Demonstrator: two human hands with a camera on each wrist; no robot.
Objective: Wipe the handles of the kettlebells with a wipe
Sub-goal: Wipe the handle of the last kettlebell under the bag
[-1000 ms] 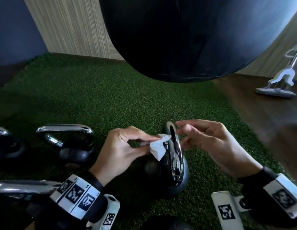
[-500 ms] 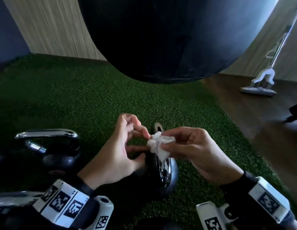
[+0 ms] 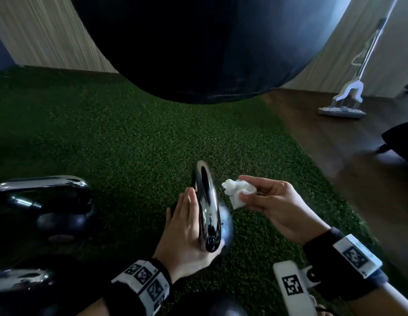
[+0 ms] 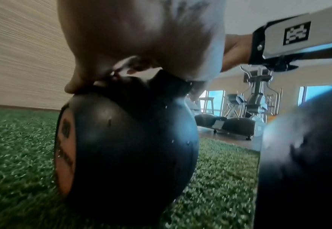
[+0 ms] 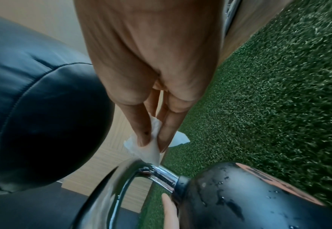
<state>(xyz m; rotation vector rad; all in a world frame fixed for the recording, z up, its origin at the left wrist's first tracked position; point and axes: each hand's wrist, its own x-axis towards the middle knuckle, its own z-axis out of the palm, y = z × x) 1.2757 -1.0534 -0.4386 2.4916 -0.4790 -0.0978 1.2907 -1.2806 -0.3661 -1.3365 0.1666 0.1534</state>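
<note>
Head view: the wipe [image 3: 238,193] is pinched by the right hand [image 3: 276,209], just right of the handle [image 3: 206,201] (long axis running away), steadied by the flat, straight-fingered left hand [image 3: 187,229].

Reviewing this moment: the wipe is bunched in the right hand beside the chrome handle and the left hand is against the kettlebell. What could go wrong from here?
1. The wipe is crumpled small in the right hand; it may cover little of the chrome handle and miss parts.
2. The left hand lies flat against the kettlebell, fingers straight; the bell could roll or tip on the turf.
3. Droplets show on the bell, so a slip seems possible.
</note>
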